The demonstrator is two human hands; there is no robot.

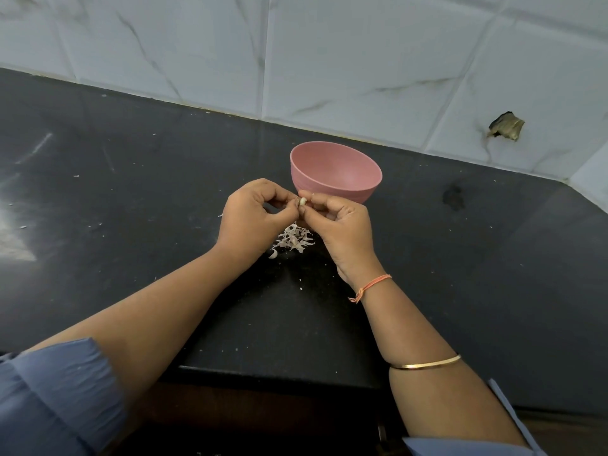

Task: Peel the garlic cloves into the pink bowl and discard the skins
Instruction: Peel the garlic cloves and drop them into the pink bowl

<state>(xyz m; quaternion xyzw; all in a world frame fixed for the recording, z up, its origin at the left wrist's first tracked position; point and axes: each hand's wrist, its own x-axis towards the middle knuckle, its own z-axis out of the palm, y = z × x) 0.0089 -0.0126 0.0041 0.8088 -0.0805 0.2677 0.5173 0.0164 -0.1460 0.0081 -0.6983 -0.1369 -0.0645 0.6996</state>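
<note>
Two hands pinch one garlic clove above a dark counter, just in front of the pink bowl.

The left hand (250, 215) has its fingertips closed on the garlic clove (303, 201), and the right hand (339, 225) grips it from the other side; most of the clove is hidden between the fingers. A pile of skins (292, 240) lies on the counter (131, 192) below, partly covered by the hands. The pink bowl (335, 171) stands just behind; its bottom is not visible from here.
</note>
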